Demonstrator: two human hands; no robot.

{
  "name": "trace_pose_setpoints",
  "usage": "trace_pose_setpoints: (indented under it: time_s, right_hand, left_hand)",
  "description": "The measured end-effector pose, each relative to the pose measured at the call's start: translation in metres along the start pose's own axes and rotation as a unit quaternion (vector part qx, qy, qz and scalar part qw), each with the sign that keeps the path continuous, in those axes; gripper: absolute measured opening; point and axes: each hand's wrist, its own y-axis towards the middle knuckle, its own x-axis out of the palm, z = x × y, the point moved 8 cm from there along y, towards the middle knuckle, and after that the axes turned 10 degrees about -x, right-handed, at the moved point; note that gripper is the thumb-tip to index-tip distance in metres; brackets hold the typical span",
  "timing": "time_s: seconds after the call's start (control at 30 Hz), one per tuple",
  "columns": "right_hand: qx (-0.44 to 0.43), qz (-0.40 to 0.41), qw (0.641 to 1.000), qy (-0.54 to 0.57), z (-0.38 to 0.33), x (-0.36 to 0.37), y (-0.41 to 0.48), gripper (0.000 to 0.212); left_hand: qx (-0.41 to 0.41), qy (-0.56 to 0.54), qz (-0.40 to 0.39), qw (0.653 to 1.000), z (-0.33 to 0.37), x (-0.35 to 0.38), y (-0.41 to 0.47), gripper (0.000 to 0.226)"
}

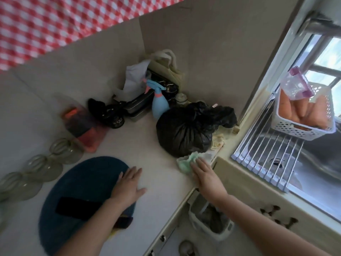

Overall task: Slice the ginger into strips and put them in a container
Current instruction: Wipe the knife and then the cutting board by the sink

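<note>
The left hand (129, 183) lies flat with fingers spread, holding nothing, its palm on the 3 o'clock edge of a round blue mat (83, 191) and its thumb on the pale surface (156, 172). At 3 o'clock from it, near the surface's edge, the right hand (204, 174) presses straight fingers on a crumpled green cloth (186, 161). A tied black bag (182, 130) sits touching the cloth at its 12 o'clock, with a blue spray bottle (159, 102) behind it at 11. Glass jars (36, 167) line up at the mat's 9 to 10 o'clock. Far off at 2 o'clock, a clear container (297, 85) with purple clips rests on carrots (302, 109) in a white basket (302, 132), which stands on a rack (263, 163) over the sink (313, 154).
</note>
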Motion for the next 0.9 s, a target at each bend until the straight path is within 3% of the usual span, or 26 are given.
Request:
trace_pose_setpoints:
  time_s: [0.07, 0.2, 0.33, 0.43, 0.53, 0.63, 0.77, 0.9]
  right_hand:
    - [0.04, -0.021, 0.999, 0.023, -0.001, 0.027, 0.001, 0.101]
    - [0.045, -0.052, 0.998, -0.014, -0.032, 0.047, 0.02, 0.086]
    - [-0.099, -0.126, 0.987, 0.005, -0.09, 0.088, 0.032, 0.071]
    - [-0.273, -0.2, 0.94, 0.05, -0.129, 0.115, -0.003, 0.05]
    - [-0.343, -0.249, 0.9, 0.105, -0.126, 0.104, -0.045, 0.044]
    - [-0.313, -0.249, 0.904, 0.15, -0.106, 0.073, -0.065, 0.049]
    - [-0.151, -0.089, 0.978, 0.115, -0.064, 0.029, -0.04, 0.052]
    - [-0.08, -0.121, 0.989, 0.002, -0.049, 0.06, -0.012, 0.083]
  left_hand:
    - [0.004, -0.022, -0.001, 1.0, -0.014, 0.004, -0.003, 0.077]
    - [0.001, -0.077, 0.013, 0.997, -0.022, 0.008, -0.012, 0.07]
    - [0.002, -0.064, 0.036, 0.997, -0.034, 0.009, -0.024, 0.065]
    - [0.0, -0.056, 0.043, 0.997, -0.05, 0.007, -0.032, 0.065]
    - [-0.007, -0.063, 0.027, 0.998, -0.064, 0.012, -0.038, 0.066]
    - [-0.012, -0.104, 0.013, 0.994, -0.07, 0.017, -0.042, 0.064]
    - [-0.019, -0.133, 0.023, 0.991, -0.067, 0.018, -0.043, 0.064]
    - [-0.023, -0.137, 0.027, 0.99, -0.067, 0.016, -0.043, 0.065]
